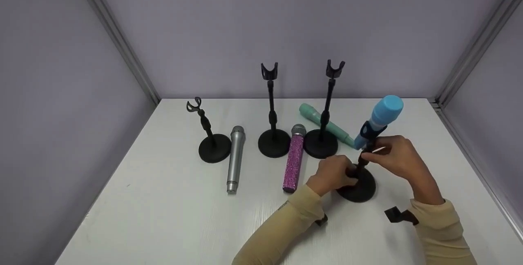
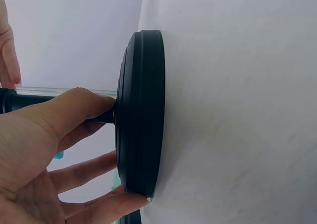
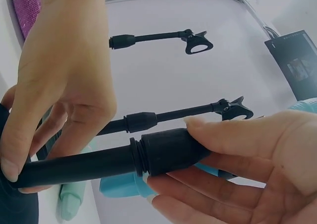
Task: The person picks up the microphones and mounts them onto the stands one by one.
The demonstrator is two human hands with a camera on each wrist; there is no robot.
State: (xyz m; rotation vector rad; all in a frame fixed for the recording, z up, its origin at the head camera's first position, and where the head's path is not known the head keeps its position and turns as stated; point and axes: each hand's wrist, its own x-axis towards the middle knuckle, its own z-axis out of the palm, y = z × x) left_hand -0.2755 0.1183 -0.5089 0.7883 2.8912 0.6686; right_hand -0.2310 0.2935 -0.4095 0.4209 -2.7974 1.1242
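Note:
A black microphone stand at the right of the table carries a blue microphone, tilted in its clip. My left hand pinches the lower pole just above the round base, other fingers touching the base's side. Higher up, my right hand holds the thick black collar of the pole between thumb and fingers. Behind this stand lies a green microphone. A pink glitter microphone lies left of my left hand.
Two tall black stands, one in the middle and one to its right, hold no microphone. Farther left are a shorter stand and a silver microphone. Grey panels wall the white table at back and sides.

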